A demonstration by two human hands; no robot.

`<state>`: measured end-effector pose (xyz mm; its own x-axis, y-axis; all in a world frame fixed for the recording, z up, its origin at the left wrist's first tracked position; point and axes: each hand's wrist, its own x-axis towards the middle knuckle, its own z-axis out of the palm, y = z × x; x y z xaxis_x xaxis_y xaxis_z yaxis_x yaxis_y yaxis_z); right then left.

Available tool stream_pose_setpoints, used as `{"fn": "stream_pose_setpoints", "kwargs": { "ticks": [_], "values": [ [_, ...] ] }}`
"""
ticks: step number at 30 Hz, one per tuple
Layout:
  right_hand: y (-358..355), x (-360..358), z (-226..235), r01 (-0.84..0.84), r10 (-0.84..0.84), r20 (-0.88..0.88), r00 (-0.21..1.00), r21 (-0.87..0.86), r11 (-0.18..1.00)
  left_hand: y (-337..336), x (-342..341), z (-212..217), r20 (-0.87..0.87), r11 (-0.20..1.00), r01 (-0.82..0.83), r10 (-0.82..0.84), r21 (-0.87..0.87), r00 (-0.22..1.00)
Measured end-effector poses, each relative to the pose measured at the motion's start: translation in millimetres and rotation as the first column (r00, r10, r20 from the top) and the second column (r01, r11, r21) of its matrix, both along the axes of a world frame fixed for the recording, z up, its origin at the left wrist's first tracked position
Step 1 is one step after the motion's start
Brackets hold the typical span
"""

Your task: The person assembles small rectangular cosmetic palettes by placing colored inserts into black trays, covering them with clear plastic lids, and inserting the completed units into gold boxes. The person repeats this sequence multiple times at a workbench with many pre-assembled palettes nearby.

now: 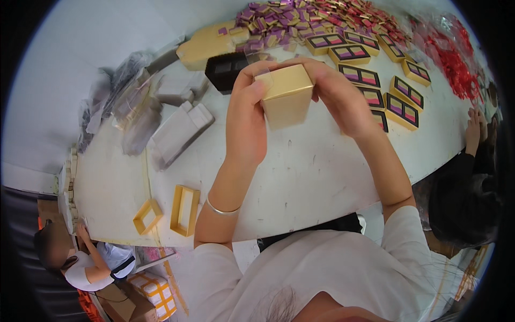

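Observation:
Between my two hands, above the middle of the white table, is a gold box (288, 99) with a shiny top face and a paler side. My left hand (248, 110) grips its left side, the thumb lying over the top near a corner. From the other side my right hand (333, 88) holds it, fingers bent round the far edge. A bit of clear film seems to stand out at the box's far left corner. Just beyond my left hand sits a black open box (225, 71). Gold boxes with dark divided windows (358, 76) lie close to my right hand.
A heap of small purple, gold and red packets (300, 21) covers the far side. Red stringy material (453, 59) lies far right. At left are pale boxes (179, 134) and plastic wrap (129, 86); nearer, two gold frames (185, 210). Other people sit at left (88, 263) and right (464, 193).

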<state>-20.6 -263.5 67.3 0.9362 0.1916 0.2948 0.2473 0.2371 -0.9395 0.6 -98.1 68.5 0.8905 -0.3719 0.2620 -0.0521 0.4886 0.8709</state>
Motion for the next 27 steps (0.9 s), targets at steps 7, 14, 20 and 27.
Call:
{"fn": "stream_pose_setpoints", "kwargs": {
  "ticks": [7,14,20,27],
  "values": [
    [24,-26,-61,0.047,-0.012,-0.253,0.967,0.13,0.99,-6,-26,-62,-0.378,0.993,-0.115,0.109,0.005,0.919],
    [15,-51,-44,-0.008,0.038,-0.212,0.977,0.139,0.99,-3,-46,-64,0.114,0.982,-0.182,0.176,0.046,0.978],
    [12,-49,-70,0.081,-0.012,-0.187,0.982,0.367,0.927,0,-39,-54,-0.036,0.999,0.041,-0.04,0.024,0.999],
    [7,-40,-77,0.045,-0.031,0.222,0.975,-0.059,0.997,32,-11,-77,0.226,0.962,0.248,-0.268,0.114,0.936]
  ]
}}
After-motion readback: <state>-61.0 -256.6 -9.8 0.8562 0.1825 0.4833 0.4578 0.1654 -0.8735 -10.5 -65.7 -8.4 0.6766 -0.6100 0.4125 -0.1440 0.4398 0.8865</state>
